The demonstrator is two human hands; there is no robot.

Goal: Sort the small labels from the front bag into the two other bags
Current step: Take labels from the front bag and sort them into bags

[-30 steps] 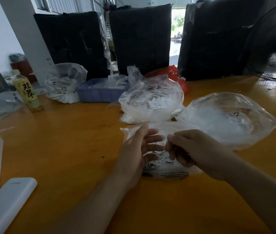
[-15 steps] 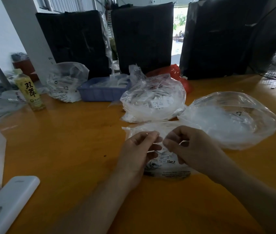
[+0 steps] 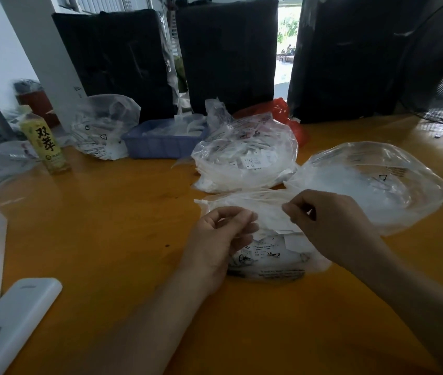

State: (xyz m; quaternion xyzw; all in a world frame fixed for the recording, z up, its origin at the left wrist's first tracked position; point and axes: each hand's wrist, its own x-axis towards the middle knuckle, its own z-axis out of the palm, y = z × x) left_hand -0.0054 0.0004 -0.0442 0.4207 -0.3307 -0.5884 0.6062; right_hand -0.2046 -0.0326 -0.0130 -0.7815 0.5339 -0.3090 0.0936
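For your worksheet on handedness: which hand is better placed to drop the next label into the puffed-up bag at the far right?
The right hand. It pinches the front bag next to the puffed bag; the left hand would cross over.

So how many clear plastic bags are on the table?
4: front bag under both hands, full bag behind it, puffed bag at right, another far left by the bottle. More may be hidden.
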